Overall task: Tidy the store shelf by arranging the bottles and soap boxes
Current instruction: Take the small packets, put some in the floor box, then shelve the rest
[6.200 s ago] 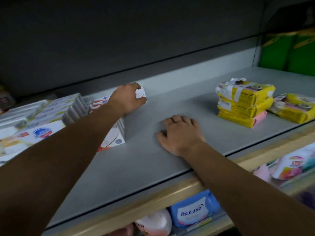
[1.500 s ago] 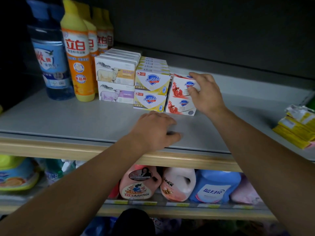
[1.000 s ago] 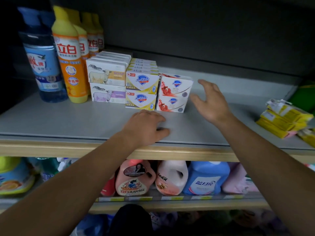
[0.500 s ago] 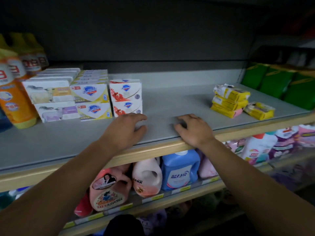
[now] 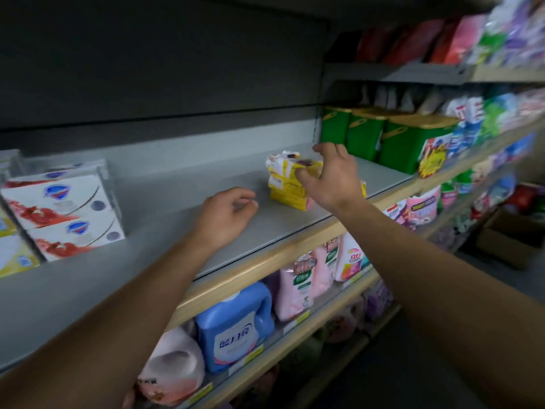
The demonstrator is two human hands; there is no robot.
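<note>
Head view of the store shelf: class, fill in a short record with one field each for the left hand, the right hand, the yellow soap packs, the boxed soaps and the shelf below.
left hand: loosely curled over the grey shelf, holding nothing
right hand: fingers spread at the yellow soap stack, grip unclear
yellow soap stack: stacked, top wrapper torn
red-and-white soap boxes: two high, at left
lower shelf: blue detergent jug, pink bottles

The grey flat metal shelf (image 5: 165, 184) with a pale wooden front edge carries white cardboard soap boxes with red print (image 5: 67, 214), stacked two high near its left end. White and yellow boxes (image 5: 11, 255) stand beside them at the left edge. A stack of yellow wrapped soap packs (image 5: 284, 184) lies near the front edge toward the right. Green tubs with yellow lids (image 5: 404, 143) stand at the right end.
</note>
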